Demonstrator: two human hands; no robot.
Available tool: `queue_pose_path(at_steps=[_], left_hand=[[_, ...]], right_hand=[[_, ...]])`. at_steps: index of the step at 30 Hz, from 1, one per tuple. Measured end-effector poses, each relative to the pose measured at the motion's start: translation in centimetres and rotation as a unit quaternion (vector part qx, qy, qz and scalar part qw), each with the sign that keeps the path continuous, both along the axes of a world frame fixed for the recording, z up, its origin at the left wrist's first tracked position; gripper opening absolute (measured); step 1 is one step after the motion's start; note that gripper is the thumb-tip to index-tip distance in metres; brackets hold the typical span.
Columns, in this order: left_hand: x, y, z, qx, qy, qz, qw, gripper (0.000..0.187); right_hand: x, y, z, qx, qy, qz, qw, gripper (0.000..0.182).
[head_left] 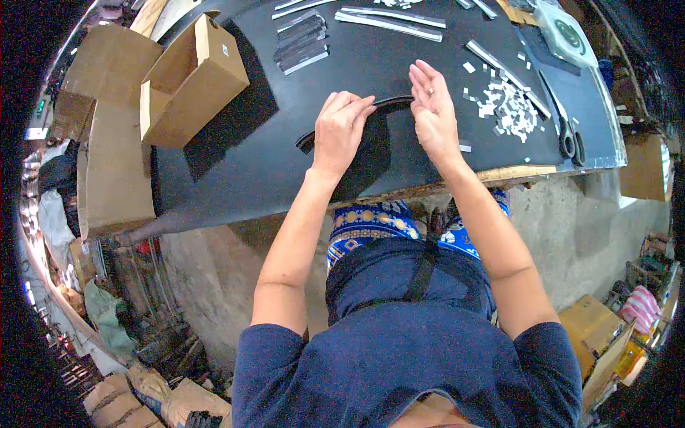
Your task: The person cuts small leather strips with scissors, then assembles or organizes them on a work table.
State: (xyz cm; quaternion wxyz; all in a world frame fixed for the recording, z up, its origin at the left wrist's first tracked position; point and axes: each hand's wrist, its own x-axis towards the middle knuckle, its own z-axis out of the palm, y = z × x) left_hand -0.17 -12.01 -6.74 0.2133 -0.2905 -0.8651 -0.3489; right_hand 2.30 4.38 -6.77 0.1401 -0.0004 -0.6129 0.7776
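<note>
A thin black strip [393,101] runs between my two hands above the dark table. My left hand [341,128] pinches it between thumb and fingertips, and its left end [305,141] sticks out past that hand. At the strip's right end is my right hand [434,114], its fingers held together and pointing away from me, the thumb against the strip. To the right of that hand lies a heap of small white pieces [508,108], with a long white-edged strip [510,77] beside it.
An open cardboard box [196,85] stands on the table [235,189] at the left. Several dark strips [301,43] and long white-edged strips [389,23] lie at the back. Scissors [566,132] rest at the right, below a clear plastic package [565,34].
</note>
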Motion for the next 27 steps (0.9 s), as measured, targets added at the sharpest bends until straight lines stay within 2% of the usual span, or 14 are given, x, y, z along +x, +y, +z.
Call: queue_pose_path(at_steps=[5, 8, 14, 17, 19, 20, 21, 23, 24, 27], left_hand=[[0.1, 0.1, 0.1, 0.004, -0.004, 0.0, 1.0, 0.015], [0.1, 0.0, 0.0, 0.005, 0.002, -0.002, 1.0, 0.015], [0.0, 0.0, 0.1, 0.007, 0.001, 0.0, 1.0, 0.015], [0.0, 0.0, 0.0, 0.001, -0.007, 0.006, 1.0, 0.014], [-0.2, -0.1, -0.3, 0.012, 0.007, 0.0, 1.0, 0.014], [-0.1, -0.1, -0.3, 0.012, 0.005, 0.0, 1.0, 0.014], [-0.1, -0.1, -0.2, 0.012, 0.004, -0.001, 1.0, 0.014], [-0.2, -0.1, -0.2, 0.012, 0.001, -0.002, 1.0, 0.014], [-0.2, -0.1, -0.3, 0.018, 0.005, -0.002, 1.0, 0.014], [-0.2, 0.0, -0.4, 0.019, -0.001, 0.001, 1.0, 0.015]], right_hand=[[0.0, 0.3, 0.2, 0.01, -0.005, 0.009, 1.0, 0.066], [0.0, 0.4, 0.1, 0.012, 0.008, 0.031, 0.999, 0.075], [0.1, 1.2, 0.5, 0.057, 0.002, 0.038, 0.998, 0.072], [0.1, 2.5, 0.4, 0.089, 0.054, 0.007, 0.995, 0.064], [0.5, 3.8, 1.1, 0.289, 0.03, 0.002, 0.957, 0.049], [0.9, 4.2, 2.1, 0.394, 0.061, -0.033, 0.917, 0.033], [1.4, 4.8, 2.9, 0.394, 0.06, -0.033, 0.917, 0.033], [2.7, 6.2, 4.0, 0.495, -0.033, 0.019, 0.868, 0.029], [3.3, 7.0, 4.3, 0.522, -0.044, 0.018, 0.851, 0.029], [4.8, 9.4, 4.5, 0.537, -0.075, 0.074, 0.837, 0.03]])
